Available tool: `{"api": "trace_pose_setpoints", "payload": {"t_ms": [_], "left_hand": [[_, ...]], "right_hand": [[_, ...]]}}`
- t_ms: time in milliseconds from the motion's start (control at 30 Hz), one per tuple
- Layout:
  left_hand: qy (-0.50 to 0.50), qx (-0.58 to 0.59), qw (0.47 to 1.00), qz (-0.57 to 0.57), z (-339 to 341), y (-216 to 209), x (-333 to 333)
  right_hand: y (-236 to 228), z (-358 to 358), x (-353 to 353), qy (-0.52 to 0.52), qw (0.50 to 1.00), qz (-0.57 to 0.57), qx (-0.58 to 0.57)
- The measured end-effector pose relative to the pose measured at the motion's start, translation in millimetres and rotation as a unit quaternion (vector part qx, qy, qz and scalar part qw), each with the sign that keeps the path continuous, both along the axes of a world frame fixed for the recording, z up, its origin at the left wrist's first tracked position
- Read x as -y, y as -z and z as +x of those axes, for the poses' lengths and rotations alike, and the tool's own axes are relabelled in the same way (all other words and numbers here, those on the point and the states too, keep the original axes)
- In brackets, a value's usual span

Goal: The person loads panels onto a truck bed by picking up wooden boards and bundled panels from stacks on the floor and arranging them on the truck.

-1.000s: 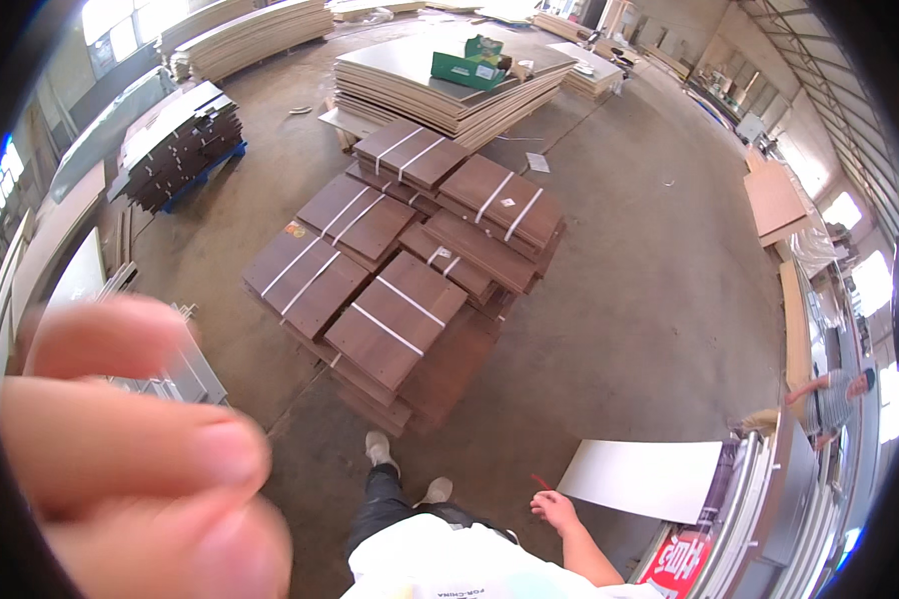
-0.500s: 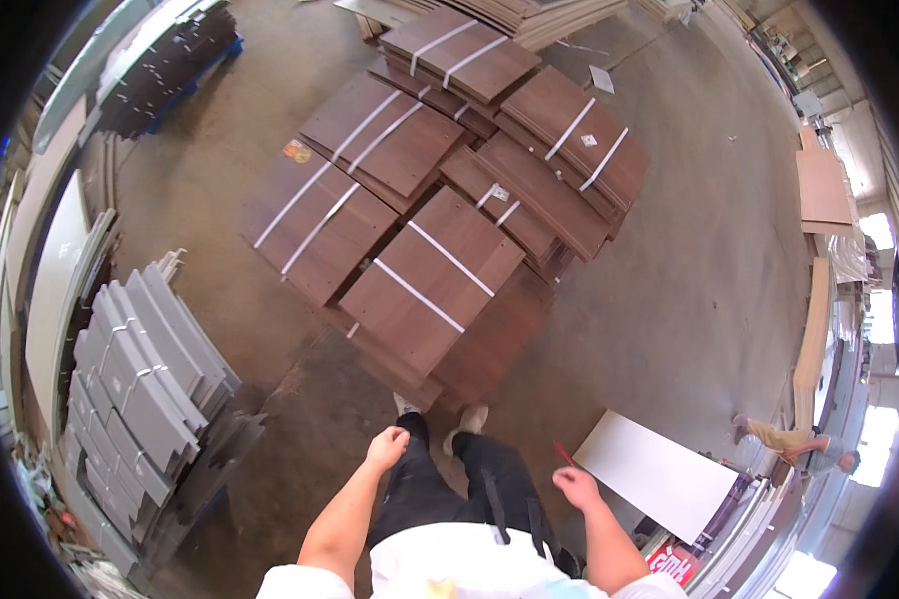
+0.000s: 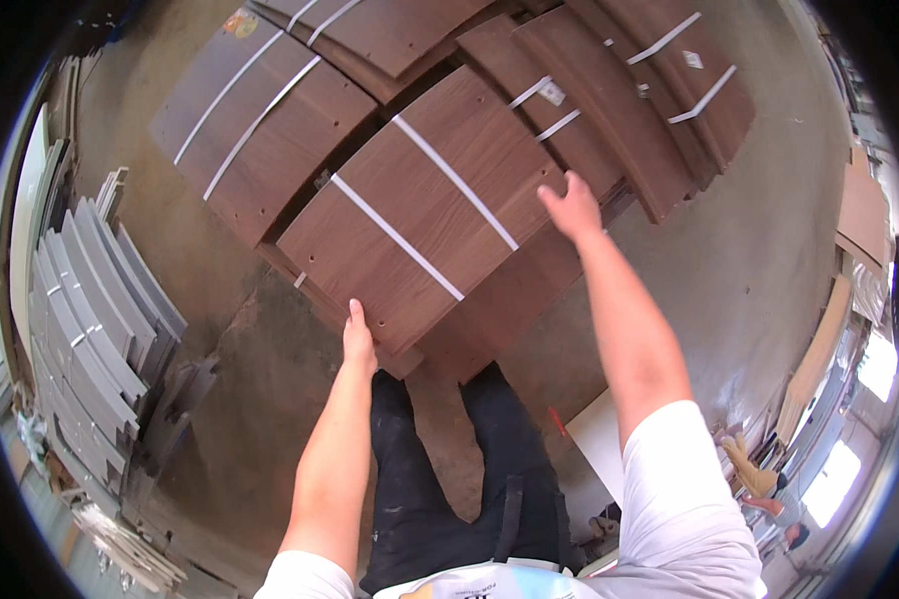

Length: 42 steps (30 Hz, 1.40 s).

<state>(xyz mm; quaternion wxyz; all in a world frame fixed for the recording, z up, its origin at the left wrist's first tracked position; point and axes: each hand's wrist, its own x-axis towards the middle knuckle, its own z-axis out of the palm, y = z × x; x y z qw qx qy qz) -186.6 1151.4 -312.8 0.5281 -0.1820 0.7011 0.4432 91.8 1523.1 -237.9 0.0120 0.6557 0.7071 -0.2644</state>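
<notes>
A bundle of brown wood-grain panels point(image 3: 425, 215), bound with two white straps, lies on top of the stack before me. At its near left edge is my left hand point(image 3: 360, 336), seen nearly side-on with a digit stretched out; some of its fingers are hidden. Against the right corner of the same bundle my right hand point(image 3: 573, 210) reaches with thumb and forefinger spread apart. Whether either hand presses on the panels I cannot tell. Another strapped brown bundle point(image 3: 270, 125) lies to the left, and a narrower strapped brown bundle point(image 3: 539, 95) lies beyond on the right.
Bundled grey panels point(image 3: 85, 319) lean in a stack on the left. A white board point(image 3: 597, 449) lies low on the right, with a thin red object point(image 3: 556, 420) beside it. Another person point(image 3: 769, 494) is at the far right. Concrete floor point(image 3: 759, 260) surrounds the stack.
Both hands have moved forward from beside my legs to the edges of the near strapped bundle. The stack appears larger and closer, and my body has come nearer to it.
</notes>
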Motion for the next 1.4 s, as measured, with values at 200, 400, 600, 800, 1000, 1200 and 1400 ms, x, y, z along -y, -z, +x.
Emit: {"api": "trace_pose_setpoints", "payload": {"t_ms": [200,400,600,800,1000,1200,1400], "left_hand": [[0.022,-0.072,0.994,-0.073,20,-1,8],[0.109,-0.114,0.983,-0.089,-15,-17,88],[-0.045,-0.01,0.999,-0.005,-65,-5,110],[-0.077,0.027,0.997,-0.017,-110,-31,89],[0.111,0.168,0.978,-0.054,-99,-162,45],[0.331,0.146,0.932,0.015,-77,-353,42],[0.447,0.096,0.878,0.146,-84,-447,71]], "right_hand": [[21,12,-12,-0.017,0.995,-0.011,0.095],[23,60,89,0.024,0.989,-0.133,0.065],[66,55,124,0.125,0.939,-0.294,-0.128],[60,16,159,0.286,0.834,-0.37,-0.292],[-60,89,258,0.438,0.824,-0.288,-0.216],[-287,111,462,0.568,0.77,-0.218,-0.193],[-451,36,613,0.658,0.712,-0.054,-0.239]]}}
